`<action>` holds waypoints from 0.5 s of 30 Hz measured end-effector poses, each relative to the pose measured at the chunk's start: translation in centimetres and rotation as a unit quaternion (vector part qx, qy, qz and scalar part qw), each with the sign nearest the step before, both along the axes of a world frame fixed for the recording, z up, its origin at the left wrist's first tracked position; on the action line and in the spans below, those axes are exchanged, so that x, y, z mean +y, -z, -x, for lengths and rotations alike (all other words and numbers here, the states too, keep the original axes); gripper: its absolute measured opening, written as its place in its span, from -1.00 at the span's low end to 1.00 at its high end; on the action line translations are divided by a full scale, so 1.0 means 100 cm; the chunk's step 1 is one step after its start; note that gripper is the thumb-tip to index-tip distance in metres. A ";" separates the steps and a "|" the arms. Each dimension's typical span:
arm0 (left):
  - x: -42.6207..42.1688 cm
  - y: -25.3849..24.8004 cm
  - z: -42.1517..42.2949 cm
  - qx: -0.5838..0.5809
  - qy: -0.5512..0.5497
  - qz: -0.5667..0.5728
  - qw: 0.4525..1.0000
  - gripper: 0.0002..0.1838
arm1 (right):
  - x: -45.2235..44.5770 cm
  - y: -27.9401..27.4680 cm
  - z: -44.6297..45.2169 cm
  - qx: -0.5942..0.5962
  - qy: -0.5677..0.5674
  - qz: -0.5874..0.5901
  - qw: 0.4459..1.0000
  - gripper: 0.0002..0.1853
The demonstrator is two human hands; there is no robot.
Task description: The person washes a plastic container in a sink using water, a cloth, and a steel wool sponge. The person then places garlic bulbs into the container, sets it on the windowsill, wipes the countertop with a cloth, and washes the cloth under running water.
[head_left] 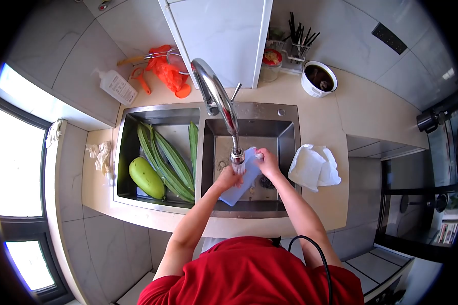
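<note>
Over the right sink basin (262, 207), my left hand (230, 179) grips the left side of a pale blue, flat piece (237, 190) that slants across the basin. My right hand (267, 161) is closed at its upper right end, with something small and whitish (259, 156) at the fingertips, too small to name. The chrome faucet (224, 107) arches down between my hands, and water runs from its spout (237, 156) onto the blue piece. Beneath my right wrist, a dark scrubber-like thing (266, 181) lies on the basin floor.
The left basin (158, 113) holds long green gourds (170, 157) and a light green one (146, 178). White paper (314, 168) lies right of the sink. Behind stand a bottle (118, 87), a red bag (165, 68), a jar (271, 63) and a white pot (318, 92).
</note>
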State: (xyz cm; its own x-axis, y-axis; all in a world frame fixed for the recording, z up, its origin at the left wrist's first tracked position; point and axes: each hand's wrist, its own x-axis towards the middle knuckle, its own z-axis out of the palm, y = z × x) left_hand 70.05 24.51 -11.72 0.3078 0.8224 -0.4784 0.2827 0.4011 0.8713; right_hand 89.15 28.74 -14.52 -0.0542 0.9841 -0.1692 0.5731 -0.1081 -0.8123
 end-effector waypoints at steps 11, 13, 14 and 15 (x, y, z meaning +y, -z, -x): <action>0.002 0.007 0.003 -0.003 0.006 -0.016 1.000 -0.82 | -0.030 -0.051 0.027 -0.073 -0.009 -0.212 0.975 -0.80; 0.003 0.015 0.003 -0.005 0.003 -0.049 0.999 -0.81 | -0.049 -0.061 0.043 -0.043 -0.043 -0.214 0.975 -0.79; 0.005 0.016 -0.001 -0.006 0.005 -0.049 0.999 -0.81 | -0.058 -0.066 0.054 -0.066 -0.118 -0.272 0.953 -0.84; 0.007 0.009 -0.006 -0.028 -0.017 -0.064 0.997 -0.82 | -0.055 -0.061 0.054 -0.035 -0.067 -0.252 0.965 -0.82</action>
